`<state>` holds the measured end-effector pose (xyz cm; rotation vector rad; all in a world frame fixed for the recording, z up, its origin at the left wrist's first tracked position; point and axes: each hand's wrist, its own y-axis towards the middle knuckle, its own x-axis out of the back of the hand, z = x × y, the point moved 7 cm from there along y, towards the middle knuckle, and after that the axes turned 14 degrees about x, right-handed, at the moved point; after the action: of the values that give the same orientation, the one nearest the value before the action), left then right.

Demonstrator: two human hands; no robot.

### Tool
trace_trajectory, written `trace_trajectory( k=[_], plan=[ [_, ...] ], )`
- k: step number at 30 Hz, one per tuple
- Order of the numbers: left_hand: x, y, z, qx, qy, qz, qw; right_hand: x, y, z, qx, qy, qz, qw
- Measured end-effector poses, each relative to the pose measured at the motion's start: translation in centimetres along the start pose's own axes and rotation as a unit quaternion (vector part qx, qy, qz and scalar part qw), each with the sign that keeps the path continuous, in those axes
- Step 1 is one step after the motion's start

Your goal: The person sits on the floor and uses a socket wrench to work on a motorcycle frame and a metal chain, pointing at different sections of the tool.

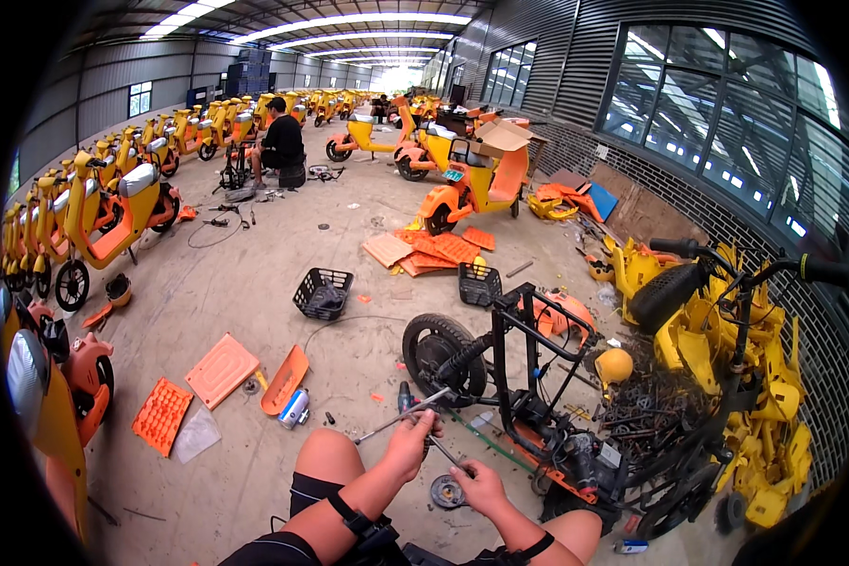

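Observation:
My left hand (411, 445) is closed on a long metal bar (381, 430), which slants up toward the stripped scooter's wheel (443, 357). Just right of it, the fingers of my right hand (481, 487) grip the lower end of a thin dark rod (445, 453). The rod's upper end reaches my left hand; whether bar and rod are joined I cannot tell. Ahead and to the right stands the stripped black scooter frame (503, 363). A cordless drill (405, 396) lies on the floor beside the wheel. Under my hands is a round metal part (448, 491).
Black baskets (324, 293) and orange panels (222, 369) lie on the floor, with a blue-white can (294, 407) nearby. Yellow body parts (769, 453) and a heap of dark hardware (656, 415) line the right wall. Scooters (113, 212) stand at left; a person (281, 146) sits farther back.

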<state>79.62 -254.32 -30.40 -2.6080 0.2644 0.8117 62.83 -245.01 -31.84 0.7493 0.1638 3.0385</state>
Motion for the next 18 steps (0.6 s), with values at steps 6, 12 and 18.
trace_trajectory(
  k=[6,12,18],
  plan=[
    [-2.3,-1.7,1.9,0.067,0.225,0.044,0.971,2.1,0.2,-1.1,-0.006,0.003,-0.076,0.997],
    [-3.7,-2.2,3.6,0.076,0.302,0.079,0.947,3.3,0.1,-1.2,0.033,-0.023,-0.107,0.993],
    [-3.6,-1.4,5.1,0.080,0.299,0.098,0.946,3.8,0.1,-2.0,0.018,-0.049,-0.118,0.992]
  ],
)
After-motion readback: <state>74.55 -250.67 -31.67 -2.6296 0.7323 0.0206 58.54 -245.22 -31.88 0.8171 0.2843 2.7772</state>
